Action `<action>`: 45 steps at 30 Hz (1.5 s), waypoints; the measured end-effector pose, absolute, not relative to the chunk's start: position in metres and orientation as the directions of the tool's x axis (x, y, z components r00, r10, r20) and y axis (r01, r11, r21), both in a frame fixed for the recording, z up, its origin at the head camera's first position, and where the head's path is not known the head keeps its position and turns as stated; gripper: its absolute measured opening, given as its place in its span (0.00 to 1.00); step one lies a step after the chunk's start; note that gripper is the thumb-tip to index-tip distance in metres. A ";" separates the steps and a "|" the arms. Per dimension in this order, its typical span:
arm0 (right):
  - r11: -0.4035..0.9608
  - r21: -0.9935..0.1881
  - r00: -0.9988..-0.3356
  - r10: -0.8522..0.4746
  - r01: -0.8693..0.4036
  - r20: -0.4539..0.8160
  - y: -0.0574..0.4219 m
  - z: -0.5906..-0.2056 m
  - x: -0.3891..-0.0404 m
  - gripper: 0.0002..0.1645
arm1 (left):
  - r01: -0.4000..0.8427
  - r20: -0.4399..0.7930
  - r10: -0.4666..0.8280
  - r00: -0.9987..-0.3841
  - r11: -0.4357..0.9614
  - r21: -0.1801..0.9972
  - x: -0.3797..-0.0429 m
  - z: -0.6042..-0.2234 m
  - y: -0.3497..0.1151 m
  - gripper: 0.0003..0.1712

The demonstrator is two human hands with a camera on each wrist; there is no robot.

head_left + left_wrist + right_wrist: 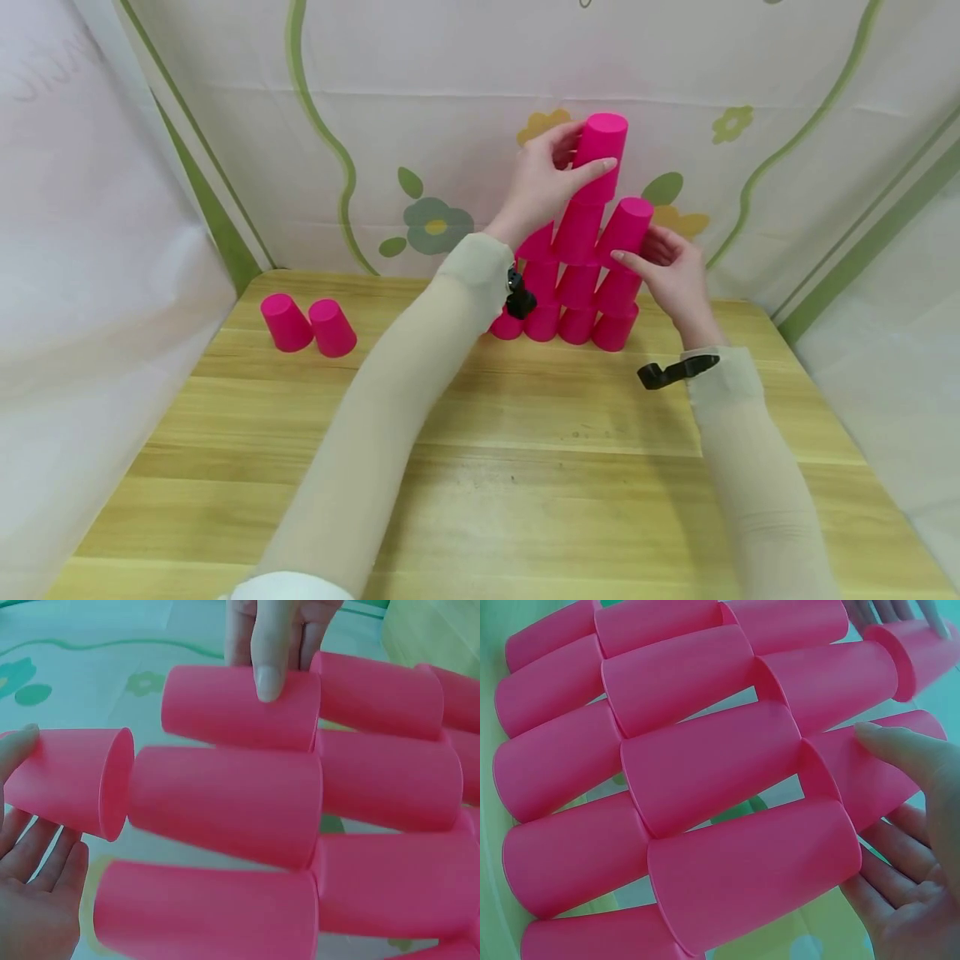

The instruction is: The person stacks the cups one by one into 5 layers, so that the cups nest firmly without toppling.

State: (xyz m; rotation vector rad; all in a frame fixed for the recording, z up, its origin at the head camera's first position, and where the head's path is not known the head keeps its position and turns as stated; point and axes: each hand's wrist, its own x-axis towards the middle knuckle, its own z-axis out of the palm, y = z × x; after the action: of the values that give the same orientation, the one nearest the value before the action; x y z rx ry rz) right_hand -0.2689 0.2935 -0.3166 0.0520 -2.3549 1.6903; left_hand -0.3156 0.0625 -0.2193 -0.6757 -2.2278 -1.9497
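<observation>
A stack of upside-down pink cups rises in stepped rows at the back of the table. High over it, my left hand grips an upside-down pink cup, thumb in front and fingers behind. In the left wrist view that cup's rim is right at the base of a third-row cup. My right hand holds the rightmost third-row cup between thumb and fingers. The right wrist view shows this cup resting across the row below. My left forearm hides the stack's left part.
Two more upside-down pink cups stand close together at the table's back left. The wooden table ends at a white cloth backdrop with printed flowers, just behind the stack. Cloth also hangs along both sides.
</observation>
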 end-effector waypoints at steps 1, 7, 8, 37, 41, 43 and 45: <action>0.331 -0.928 -0.970 0.111 -0.168 0.215 0.294 -0.317 -0.269 0.40 | 0.396 0.364 0.268 -0.892 0.075 0.915 -0.315 -0.218 0.066 0.39; 0.338 -0.925 -0.970 0.104 -0.172 0.219 0.296 -0.317 -0.269 0.40 | 0.394 0.353 0.283 -0.892 0.104 0.913 -0.313 -0.215 0.082 0.38; 0.339 -0.925 -0.971 0.102 -0.172 0.218 0.296 -0.317 -0.269 0.40 | 0.392 0.349 0.282 -0.894 0.112 0.913 -0.313 -0.214 0.085 0.38; 0.347 -0.921 -0.976 0.065 -0.174 0.209 0.300 -0.324 -0.269 0.41 | 0.419 0.385 0.252 -0.888 0.098 0.902 -0.303 -0.207 0.068 0.41; 0.349 -0.922 -0.976 0.071 -0.169 0.206 0.300 -0.326 -0.270 0.42 | 0.459 0.440 0.213 -0.872 0.048 0.887 -0.295 -0.204 0.041 0.41; 0.346 -0.923 -0.976 0.071 -0.169 0.205 0.299 -0.326 -0.270 0.42 | 0.479 0.463 0.188 -0.866 0.045 0.877 -0.288 -0.202 0.025 0.41; 0.341 -0.924 -0.976 0.072 -0.170 0.206 0.299 -0.326 -0.271 0.42 | 0.496 0.483 0.158 -0.861 0.052 0.867 -0.277 -0.201 0.007 0.40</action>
State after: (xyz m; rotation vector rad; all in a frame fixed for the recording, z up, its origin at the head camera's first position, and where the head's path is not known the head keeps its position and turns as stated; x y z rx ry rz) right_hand -0.2708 0.2987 -0.3260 0.0895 -2.3927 1.6888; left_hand -0.2774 0.0073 -0.2015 -0.6656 -2.0730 -1.8864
